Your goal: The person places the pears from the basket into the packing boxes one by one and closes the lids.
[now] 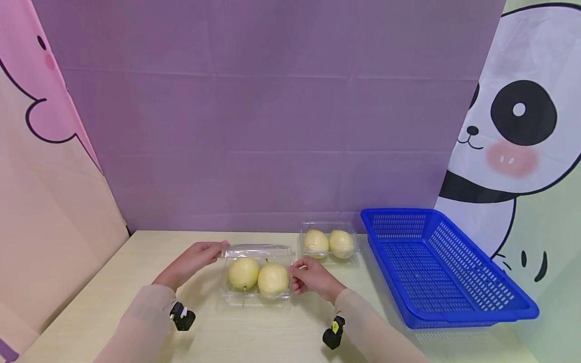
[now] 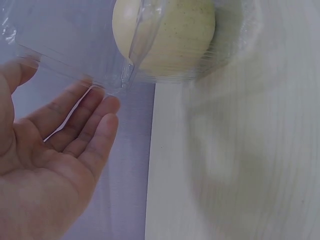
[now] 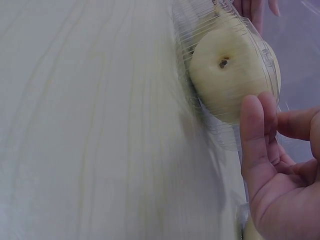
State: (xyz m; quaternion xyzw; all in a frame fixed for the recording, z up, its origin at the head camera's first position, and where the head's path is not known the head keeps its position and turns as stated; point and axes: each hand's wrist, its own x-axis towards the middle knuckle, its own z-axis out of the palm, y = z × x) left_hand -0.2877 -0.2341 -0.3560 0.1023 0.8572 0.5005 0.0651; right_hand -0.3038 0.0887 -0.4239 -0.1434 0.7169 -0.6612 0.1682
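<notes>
Two pale yellow pears, one on the left point(image 1: 243, 274) and one on the right point(image 1: 273, 280), sit in a clear plastic clamshell box point(image 1: 256, 297) on the table. Its lid point(image 1: 258, 250) stands raised along the far side. My left hand point(image 1: 205, 252) holds the lid's left corner, thumb on one side and fingers on the other, as the left wrist view shows. At the box's right side, my right hand point(image 1: 313, 277) pinches the rim between thumb and fingertips. The right wrist view shows a pear point(image 3: 225, 70) through the ribbed wall, just beyond those fingertips.
Behind my right hand is a second clear box point(image 1: 301, 237) with two pears inside. A blue plastic basket point(image 1: 395, 297) with slotted walls occupies the right of the pale wooden table point(image 1: 218, 343). A purple cloth backdrop point(image 1: 281, 126) rises at the table's far edge.
</notes>
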